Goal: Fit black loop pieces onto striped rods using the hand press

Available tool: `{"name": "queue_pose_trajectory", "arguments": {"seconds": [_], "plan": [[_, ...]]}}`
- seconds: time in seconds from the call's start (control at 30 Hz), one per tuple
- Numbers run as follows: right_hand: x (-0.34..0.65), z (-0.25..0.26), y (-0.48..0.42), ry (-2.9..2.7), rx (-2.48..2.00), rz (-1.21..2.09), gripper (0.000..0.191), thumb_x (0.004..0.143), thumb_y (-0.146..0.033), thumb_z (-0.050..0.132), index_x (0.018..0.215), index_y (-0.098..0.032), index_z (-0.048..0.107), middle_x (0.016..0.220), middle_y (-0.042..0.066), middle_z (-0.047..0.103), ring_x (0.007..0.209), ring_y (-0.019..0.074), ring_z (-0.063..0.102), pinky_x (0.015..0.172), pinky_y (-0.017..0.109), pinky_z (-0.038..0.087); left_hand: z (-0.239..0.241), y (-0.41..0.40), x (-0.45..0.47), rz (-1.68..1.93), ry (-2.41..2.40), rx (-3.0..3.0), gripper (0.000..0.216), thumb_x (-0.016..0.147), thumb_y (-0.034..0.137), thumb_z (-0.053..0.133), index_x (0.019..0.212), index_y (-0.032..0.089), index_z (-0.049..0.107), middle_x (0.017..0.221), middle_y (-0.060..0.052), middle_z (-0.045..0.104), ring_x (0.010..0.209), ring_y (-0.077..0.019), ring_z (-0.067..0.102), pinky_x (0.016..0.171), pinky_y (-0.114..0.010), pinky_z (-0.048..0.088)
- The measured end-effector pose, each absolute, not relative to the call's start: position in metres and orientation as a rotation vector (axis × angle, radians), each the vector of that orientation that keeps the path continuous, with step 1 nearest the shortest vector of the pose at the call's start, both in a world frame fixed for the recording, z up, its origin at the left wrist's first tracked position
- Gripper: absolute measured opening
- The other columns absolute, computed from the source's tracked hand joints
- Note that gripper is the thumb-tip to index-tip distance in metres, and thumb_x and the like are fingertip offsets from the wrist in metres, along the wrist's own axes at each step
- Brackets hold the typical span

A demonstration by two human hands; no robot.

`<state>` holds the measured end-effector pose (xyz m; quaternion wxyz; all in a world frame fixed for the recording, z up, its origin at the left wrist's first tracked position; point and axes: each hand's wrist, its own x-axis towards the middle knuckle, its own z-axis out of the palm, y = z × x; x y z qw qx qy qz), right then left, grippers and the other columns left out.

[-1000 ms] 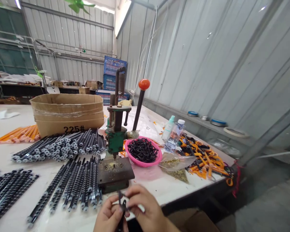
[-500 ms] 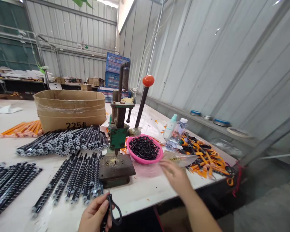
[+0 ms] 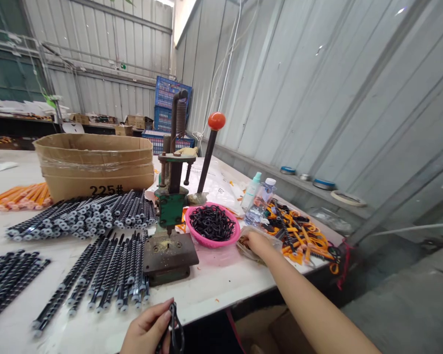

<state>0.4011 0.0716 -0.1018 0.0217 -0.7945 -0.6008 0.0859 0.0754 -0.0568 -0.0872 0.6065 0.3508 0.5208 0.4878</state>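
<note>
My left hand [image 3: 147,332] sits at the bottom edge of the view, near the table's front edge, gripping a black plastic loop [image 3: 174,327] upright between thumb and fingers. My right hand [image 3: 254,243] reaches across the table, with its fingertips inside a clear plastic bag [image 3: 271,240] of small brass-coloured bits. Whatever those fingers touch is hidden. Between my hands stands a green hand press [image 3: 172,206] with a red-knobbed lever, above a dark steel die block [image 3: 169,258]. A pink basket [image 3: 225,239] heaped with black loops sits right of the press.
Rows of black spiral rods [image 3: 107,265] with pale beads cover the table's left side, behind which stands a cardboard box [image 3: 94,167]. Orange strips [image 3: 299,233] lie at right beside bottles [image 3: 256,206]. The table's front edge runs close to my arms. Blue crates stand behind.
My right hand has moved from beside my left hand, out over the bag, and down into it. The bag now looks gathered. My left hand stays low with the black loop.
</note>
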Motion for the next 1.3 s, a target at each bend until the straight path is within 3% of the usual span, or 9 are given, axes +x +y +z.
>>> {"name": "queue_pose_trajectory", "arguments": {"seconds": [0.23,0.4,0.6,0.73,0.83,0.93,1.07,1.2,1.3], "plan": [[0.398,-0.077,0.054,-1.74,-2.174,0.236,0.016,0.067,-0.015,0.048,0.068,-0.014,0.064,0.078,0.008,0.064,0.078,0.02,0.056,0.071,0.034,0.041,-0.083,-0.054,0.075,1.041,1.236,0.887,0.033,0.053,0.034,0.061,0.076,0.011,0.065,0.028,0.007,0.04,0.027,-0.0058,0.035,0.03,-0.016,0.026],[0.328,-0.074,0.004,-1.725,-1.795,0.4,0.017,0.068,-0.019,0.047,0.075,-0.016,0.062,0.079,0.005,0.064,0.077,0.014,0.057,0.072,0.025,0.045,-0.082,-0.05,0.082,1.056,1.279,0.904,0.03,0.055,0.03,0.058,0.077,0.011,0.065,0.033,0.007,0.043,0.027,-0.0045,0.033,0.03,-0.016,0.024],[0.217,-0.084,-0.052,-1.524,-1.011,0.795,0.009,0.066,-0.016,0.054,0.068,-0.019,0.062,0.065,0.002,0.056,0.063,0.0116,0.054,0.057,0.023,0.046,-0.082,-0.045,0.088,1.018,1.262,0.99,0.027,0.056,0.026,0.058,0.077,0.012,0.065,0.036,0.006,0.046,0.029,-0.0053,0.036,0.032,-0.018,0.028],[0.195,-0.089,-0.056,-1.405,-1.012,0.775,0.009,0.066,-0.013,0.053,0.066,-0.02,0.06,0.063,0.0,0.05,0.06,0.0101,0.05,0.051,0.02,0.042,-0.084,-0.049,0.086,1.046,1.307,1.049,0.024,0.058,0.026,0.057,0.077,0.014,0.066,0.04,0.004,0.051,0.032,-0.0071,0.039,0.036,-0.02,0.033],[0.195,-0.094,-0.056,-1.442,-1.018,0.717,0.009,0.066,-0.013,0.053,0.065,-0.019,0.058,0.063,-0.001,0.049,0.059,0.0099,0.049,0.052,0.02,0.041,-0.086,-0.055,0.084,1.103,1.322,1.144,0.023,0.061,0.028,0.056,0.078,0.017,0.066,0.055,-0.001,0.061,0.041,-0.0109,0.048,0.042,-0.022,0.04],[0.198,-0.098,-0.061,-1.477,-1.04,0.613,0.008,0.068,-0.013,0.052,0.068,-0.02,0.056,0.064,0.0,0.048,0.06,0.0106,0.048,0.053,0.021,0.041,-0.089,-0.06,0.084,1.181,1.329,1.262,0.021,0.063,0.029,0.055,0.078,0.021,0.067,0.073,-0.005,0.066,0.059,-0.0171,0.056,0.055,-0.027,0.046],[0.198,-0.1,-0.066,-1.47,-1.067,0.553,0.007,0.07,-0.014,0.051,0.069,-0.02,0.055,0.065,0.0,0.048,0.061,0.0112,0.048,0.054,0.022,0.041,-0.088,-0.062,0.085,1.217,1.354,1.319,0.019,0.063,0.027,0.055,0.078,0.024,0.067,0.08,-0.005,0.067,0.077,-0.022,0.058,0.072,-0.032,0.045],[0.194,-0.102,-0.066,-1.374,-1.001,0.63,0.004,0.07,-0.017,0.053,0.067,-0.02,0.053,0.067,0.0,0.048,0.065,0.0113,0.049,0.059,0.022,0.042,-0.086,-0.066,0.086,1.223,1.387,1.369,0.021,0.063,0.025,0.056,0.081,0.024,0.066,0.083,-0.005,0.067,0.08,-0.0231,0.059,0.073,-0.032,0.045],[0.188,-0.106,-0.069,-1.179,-0.862,0.856,0.01,0.069,-0.025,0.054,0.079,-0.023,0.052,0.078,0.002,0.052,0.076,0.0134,0.052,0.068,0.025,0.044,-0.09,-0.072,0.083,1.257,1.29,1.495,0.022,0.062,0.022,0.056,0.081,0.025,0.066,0.083,-0.006,0.067,0.079,-0.0228,0.059,0.073,-0.031,0.045]]}}
